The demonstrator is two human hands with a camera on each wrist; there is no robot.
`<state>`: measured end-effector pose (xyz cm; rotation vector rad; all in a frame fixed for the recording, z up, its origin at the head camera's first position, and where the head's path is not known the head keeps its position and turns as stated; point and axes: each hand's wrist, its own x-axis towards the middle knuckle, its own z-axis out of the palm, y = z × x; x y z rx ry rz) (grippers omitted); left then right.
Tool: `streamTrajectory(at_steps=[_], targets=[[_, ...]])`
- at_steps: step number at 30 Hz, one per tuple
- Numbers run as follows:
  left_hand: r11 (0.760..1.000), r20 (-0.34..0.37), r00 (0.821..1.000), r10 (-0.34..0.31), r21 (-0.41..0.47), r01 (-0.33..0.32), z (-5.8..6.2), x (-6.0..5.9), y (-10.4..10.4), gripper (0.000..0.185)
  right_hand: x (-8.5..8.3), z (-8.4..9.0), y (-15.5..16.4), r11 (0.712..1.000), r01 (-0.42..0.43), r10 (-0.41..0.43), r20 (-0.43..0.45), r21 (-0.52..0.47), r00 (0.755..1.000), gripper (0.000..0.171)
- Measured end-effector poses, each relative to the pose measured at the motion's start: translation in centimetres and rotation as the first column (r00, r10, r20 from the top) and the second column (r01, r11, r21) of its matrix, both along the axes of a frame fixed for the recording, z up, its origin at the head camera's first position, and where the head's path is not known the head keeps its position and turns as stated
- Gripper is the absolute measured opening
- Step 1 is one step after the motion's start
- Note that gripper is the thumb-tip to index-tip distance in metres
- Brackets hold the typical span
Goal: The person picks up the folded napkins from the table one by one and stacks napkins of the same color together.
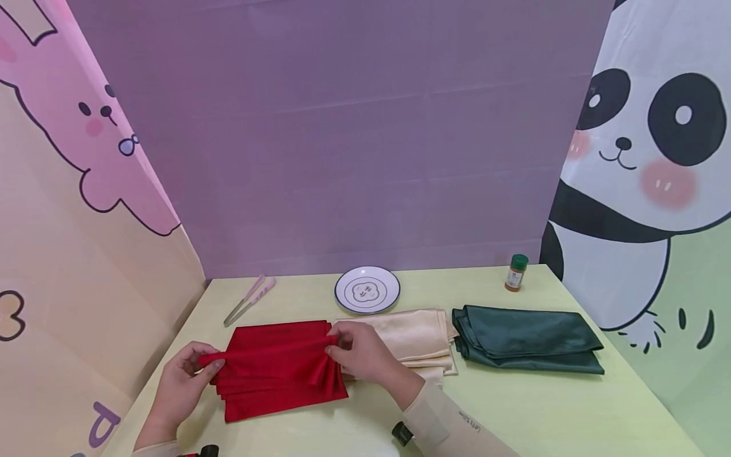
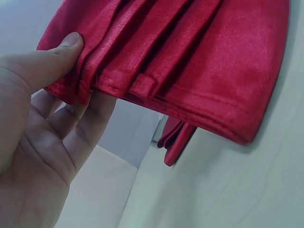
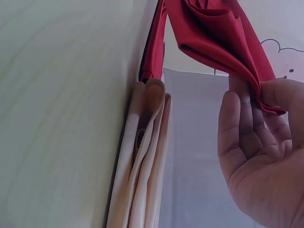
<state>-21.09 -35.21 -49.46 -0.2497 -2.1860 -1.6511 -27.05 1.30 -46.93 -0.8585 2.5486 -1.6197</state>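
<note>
- Both hands are seen nearest the camera, at the front edge of the bench [image 1: 548, 406], each gripping one end of a raised pleat of the red cloth [image 1: 280, 371].
- Left hand [image 1: 181, 374]: the grip is closed on the left end of the red cloth, with the thumb [image 2: 64, 47] pressed on top of the gathered folds and the fingers underneath.
- Right hand [image 1: 365, 355]: the grip pinches the right end of the same pleat, the fabric being held between the thumb and the fingers [image 3: 247, 118].
- Red cloth: it is located at the front left of the bench, partly lifted, and several stacked folds are visible along its near side.
- Progress, as judged: the pleating appears well under way, several folds being formed; a flat portion toward the back is judged to remain ungathered.
- Cream cloth [image 1: 417, 339]: it lies folded directly beside the red cloth on its right, and the two edges are seen touching in the right wrist view.
- Green cloth [image 1: 525, 339]: it lies folded further right and appears untouched.
- Plate [image 1: 367, 289], tongs [image 1: 248, 299] and spice jar [image 1: 516, 273] are set along the back edge, well apart from the hands.
- Open room: bare bench is noted at the front right; little margin is left at the left edge.
</note>
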Motion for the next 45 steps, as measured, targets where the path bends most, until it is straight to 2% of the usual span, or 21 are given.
streamTrajectory(at_steps=[5, 12, 27, 32, 36, 42, 45], targets=[[1.000, -0.011, 1.000, 0.005, 0.017, -0.005, 0.3, 0.0, 0.2, 0.027, 0.0, 0.1, 0.0, 1.000, 0.017, -0.017, -0.010, -0.023, 1.000, 0.014], [0.999, -0.019, 1.000, -0.002, 0.052, 0.003, 0.7, -0.2, 0.4, 0.027, -0.3, 0.2, 0.0, 0.999, 0.016, -0.015, 0.025, -0.046, 1.000, 0.015], [1.000, -0.028, 0.999, 0.021, 0.010, -0.021, 1.6, -1.0, 0.3, 0.029, -2.0, 1.0, -0.1, 1.000, 0.007, -0.006, 0.020, -0.025, 1.000, 0.013], [0.999, -0.022, 0.999, 0.040, -0.020, -0.040, 1.5, -1.5, 0.3, 0.029, -2.8, 0.6, -0.4, 0.999, 0.002, 0.000, 0.060, -0.035, 0.998, 0.008], [0.999, -0.014, 0.999, 0.051, -0.011, -0.051, 1.5, -2.0, 0.4, 0.028, -3.2, 0.5, -0.6, 0.999, 0.014, -0.011, 0.102, -0.030, 0.995, 0.008], [0.997, -0.031, 0.997, 0.070, -0.019, -0.071, 2.0, -2.7, 0.3, 0.030, -4.1, 0.4, -1.1, 0.999, 0.029, -0.024, 0.134, -0.037, 0.991, 0.006], [0.996, -0.012, 0.997, 0.080, -0.030, -0.080, 2.2, -3.0, 0.2, 0.031, -4.4, 0.3, -1.4, 0.998, 0.035, -0.028, 0.151, -0.049, 0.988, 0.007]])
